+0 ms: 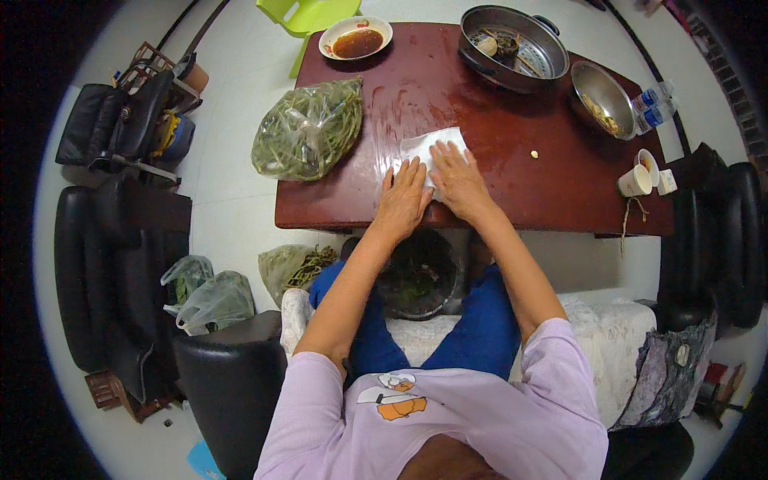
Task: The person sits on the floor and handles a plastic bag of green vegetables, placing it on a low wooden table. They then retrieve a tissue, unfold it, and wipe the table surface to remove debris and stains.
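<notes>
Both my hands lie flat on a white paper tissue (421, 144) near the front edge of the dark red wooden table (498, 204). My left hand (405, 198) covers the tissue's near left part, its fingers pointing away from me. Beside it, my right hand (459, 183) presses on the right part with its fingers a little apart. Wet, shiny streaks show on the tabletop left of and beyond the tissue. To the left stands a clear plastic bag of green vegetables (312, 129). A small pale piece of food (534, 154) lies to the right.
At the far side are a plate of brown sauce (358, 45) and a steamer pot (513, 51). Rightward stand a steel bowl (603, 99), water bottles (654, 108) and a paper cup (634, 181). A dark basin (420, 276) sits between my legs, with bagged greens (288, 270) nearby.
</notes>
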### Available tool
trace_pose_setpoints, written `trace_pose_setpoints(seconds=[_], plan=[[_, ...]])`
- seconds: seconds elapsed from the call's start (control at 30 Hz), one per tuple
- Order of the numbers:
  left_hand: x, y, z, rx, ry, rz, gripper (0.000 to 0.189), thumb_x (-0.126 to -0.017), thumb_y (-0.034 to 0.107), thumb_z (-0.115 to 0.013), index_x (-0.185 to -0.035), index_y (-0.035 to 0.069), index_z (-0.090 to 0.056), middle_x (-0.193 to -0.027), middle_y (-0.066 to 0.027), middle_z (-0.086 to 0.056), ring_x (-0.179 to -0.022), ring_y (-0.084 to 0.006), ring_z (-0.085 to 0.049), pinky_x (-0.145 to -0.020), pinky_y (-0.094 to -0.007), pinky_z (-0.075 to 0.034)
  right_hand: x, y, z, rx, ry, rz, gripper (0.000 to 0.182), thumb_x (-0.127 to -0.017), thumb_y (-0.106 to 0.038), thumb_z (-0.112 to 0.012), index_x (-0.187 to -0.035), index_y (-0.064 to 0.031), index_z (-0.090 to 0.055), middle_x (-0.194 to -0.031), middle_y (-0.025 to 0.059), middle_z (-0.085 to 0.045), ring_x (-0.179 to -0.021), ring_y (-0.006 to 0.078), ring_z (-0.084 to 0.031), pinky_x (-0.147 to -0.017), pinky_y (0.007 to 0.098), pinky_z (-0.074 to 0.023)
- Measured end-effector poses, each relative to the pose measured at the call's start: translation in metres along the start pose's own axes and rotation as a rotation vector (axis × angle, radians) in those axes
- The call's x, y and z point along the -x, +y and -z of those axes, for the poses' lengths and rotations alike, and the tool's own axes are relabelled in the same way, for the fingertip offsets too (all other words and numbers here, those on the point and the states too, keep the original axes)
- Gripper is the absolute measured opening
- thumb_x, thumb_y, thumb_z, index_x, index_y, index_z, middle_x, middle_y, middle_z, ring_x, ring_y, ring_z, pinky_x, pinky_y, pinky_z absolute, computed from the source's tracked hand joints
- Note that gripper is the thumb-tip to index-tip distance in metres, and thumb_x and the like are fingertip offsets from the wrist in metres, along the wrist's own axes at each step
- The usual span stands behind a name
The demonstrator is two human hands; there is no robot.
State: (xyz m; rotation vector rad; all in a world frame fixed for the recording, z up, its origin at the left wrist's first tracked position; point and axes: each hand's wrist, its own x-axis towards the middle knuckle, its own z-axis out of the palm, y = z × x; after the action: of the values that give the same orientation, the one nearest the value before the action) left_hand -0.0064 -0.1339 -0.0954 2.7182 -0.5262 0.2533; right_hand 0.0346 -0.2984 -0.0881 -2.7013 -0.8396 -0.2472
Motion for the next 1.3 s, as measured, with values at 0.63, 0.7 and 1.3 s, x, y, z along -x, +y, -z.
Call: trace_pose_setpoints(seconds=[0.63,0.7,1.3], plan=[[-0.115,0.032,-0.069,-0.018,-0.12,-0.246,0.058,-0.093,0.031,-0.047,-0.135,-0.008,-0.038,-0.143,-0.0257,-0.035,-0.134,-0.0391,-0.034,-0.111,-0.0445,-0.027,0.013,0.104,0.0,0.231,-0.075,-0.251,0.05,-0.097,-0.028,-0.041,-0.14,-0.0022,-0.038,-0.147,0.0124,-0.035,-0.138,0.0309,-0.027,-0.114,0.0496,-0.0146],[-0.115,0.019,-0.065,-0.035,-0.155,-0.217,0.057,-0.093,0.03,-0.047,-0.137,-0.006,-0.036,-0.145,-0.0236,-0.035,-0.134,-0.0373,-0.033,-0.112,-0.0443,-0.026,0.005,0.103,-0.002,0.272,-0.075,-0.232,0.05,-0.097,-0.027,-0.041,-0.138,0.0005,-0.039,-0.146,0.0149,-0.036,-0.138,0.0308,-0.027,-0.114,0.0493,-0.0143],[-0.225,0.015,-0.11,-0.073,-0.047,-0.151,0.058,-0.091,0.028,-0.048,-0.133,-0.011,-0.038,-0.14,-0.0278,-0.039,-0.13,-0.0409,-0.037,-0.11,-0.0454,-0.027,-0.064,0.171,-0.002,0.33,-0.045,-0.262,0.048,-0.088,-0.022,-0.052,-0.129,0.003,-0.048,-0.134,0.0187,-0.048,-0.129,0.0324,-0.041,-0.111,0.0494,-0.0242]])
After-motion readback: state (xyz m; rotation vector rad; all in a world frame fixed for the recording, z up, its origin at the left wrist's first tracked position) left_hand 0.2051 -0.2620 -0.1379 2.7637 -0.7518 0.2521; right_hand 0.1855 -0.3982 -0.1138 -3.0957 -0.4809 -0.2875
